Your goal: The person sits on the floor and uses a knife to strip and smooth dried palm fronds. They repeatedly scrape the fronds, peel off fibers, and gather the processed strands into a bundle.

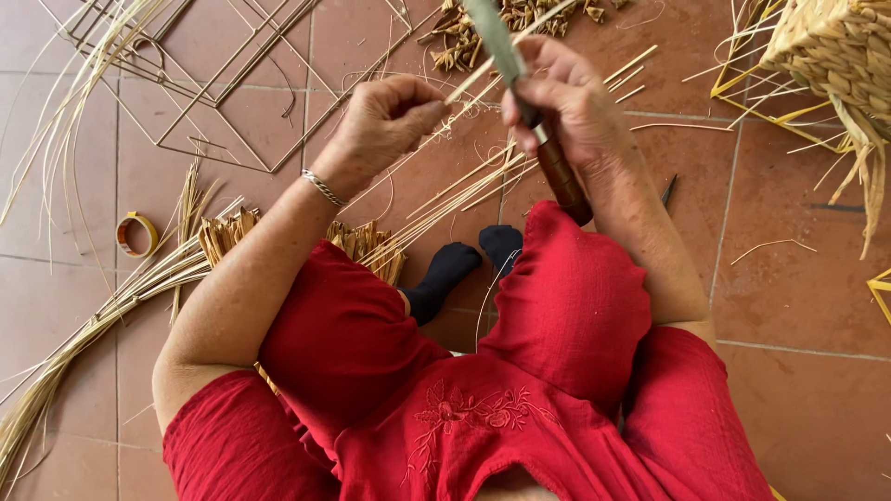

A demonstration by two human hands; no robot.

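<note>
From the head view, your right hand (566, 97) grips a knife (520, 88), its blade against a thin reed (483, 70) that your left hand (385, 121) pinches taut above your knees. You look mid-split; the next stroke wants a steady blade angle away from your fingers. Wire frames (241, 83) lie left, a basket (835, 56) right; bare tile between gives room.

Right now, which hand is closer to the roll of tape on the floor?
Left. The left hand pinches a thin straw strip, up and to the right of the tape roll. The right hand, gripping the knife, is farther right still.
</note>
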